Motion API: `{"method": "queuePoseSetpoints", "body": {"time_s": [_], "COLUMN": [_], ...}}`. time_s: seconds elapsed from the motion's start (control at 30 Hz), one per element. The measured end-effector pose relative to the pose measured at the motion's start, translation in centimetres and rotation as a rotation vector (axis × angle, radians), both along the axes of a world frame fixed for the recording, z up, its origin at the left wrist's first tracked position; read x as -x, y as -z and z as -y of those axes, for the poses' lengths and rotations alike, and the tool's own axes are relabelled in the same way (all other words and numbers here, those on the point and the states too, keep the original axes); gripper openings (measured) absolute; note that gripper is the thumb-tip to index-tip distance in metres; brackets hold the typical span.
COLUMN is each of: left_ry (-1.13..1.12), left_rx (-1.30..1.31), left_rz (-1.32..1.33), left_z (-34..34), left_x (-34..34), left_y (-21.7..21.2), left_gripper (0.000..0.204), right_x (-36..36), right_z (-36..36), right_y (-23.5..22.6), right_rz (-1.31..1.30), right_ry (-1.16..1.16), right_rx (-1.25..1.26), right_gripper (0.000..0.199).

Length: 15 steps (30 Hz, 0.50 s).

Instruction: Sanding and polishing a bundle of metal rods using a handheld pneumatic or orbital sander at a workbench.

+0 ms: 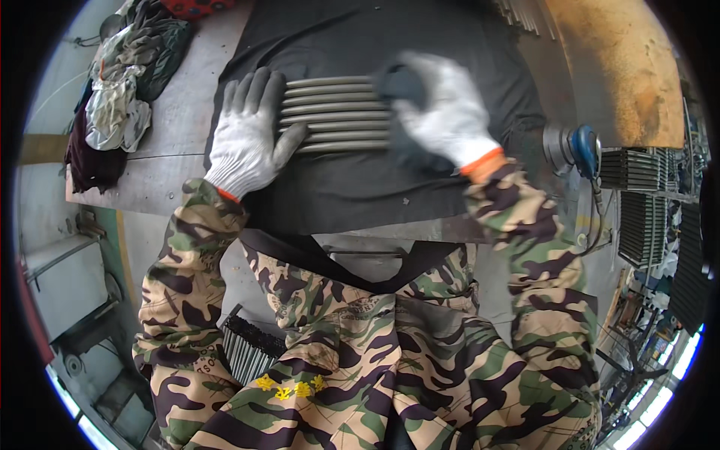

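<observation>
A row of several grey metal rods [337, 112] lies side by side on a black cloth [322, 195] spread over the table. My left hand [251, 135], in a white knitted glove with grey fingers, rests flat at the rods' left ends, fingers stretched out and thumb apart, its tip touching or close to the lower rods. Over the right ends is my right hand [454, 116], gloved too and smeared by motion. Its fingers are closed on a dark rag [405, 84], which hides those rod ends. Both sleeves are camouflage-patterned.
Crumpled rags [120, 105] are heaped at the table's left. A blue power tool [585, 150] with a round metal head and a cable sits at the right edge. Beyond it stand stacked rods [641, 217]. A brown-stained board [622, 67] lies far right.
</observation>
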<state>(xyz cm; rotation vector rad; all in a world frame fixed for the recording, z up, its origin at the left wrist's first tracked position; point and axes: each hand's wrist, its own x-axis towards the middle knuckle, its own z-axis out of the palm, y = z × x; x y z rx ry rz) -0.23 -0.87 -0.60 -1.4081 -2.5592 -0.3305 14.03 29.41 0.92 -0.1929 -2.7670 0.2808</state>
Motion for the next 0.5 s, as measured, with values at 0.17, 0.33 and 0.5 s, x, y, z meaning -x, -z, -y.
{"method": "queuePoseSetpoints", "body": {"time_s": [0.17, 0.33, 0.5], "left_ry": [0.003, -0.022, 0.025], "left_rx": [-0.070, -0.070, -0.278], "left_rz": [-0.107, 0.047, 0.005], "left_z": [-0.9, -1.0, -1.8], "left_x": [1.4, 1.3, 1.2], "left_y": [0.2, -0.5, -0.2], "left_gripper": [0.074, 0.073, 0.075], "right_x": [-2.7, -2.5, 0.6], "right_z": [-7.0, -4.0, 6.2], "right_y": [-1.2, -5.5, -1.2], "right_rz": [0.101, -0.179, 0.112], "right_ry": [0.189, 0.002, 0.079], "right_rx": [-0.095, 0.276, -0.152], "right_gripper": [0.065, 0.051, 0.066]}}
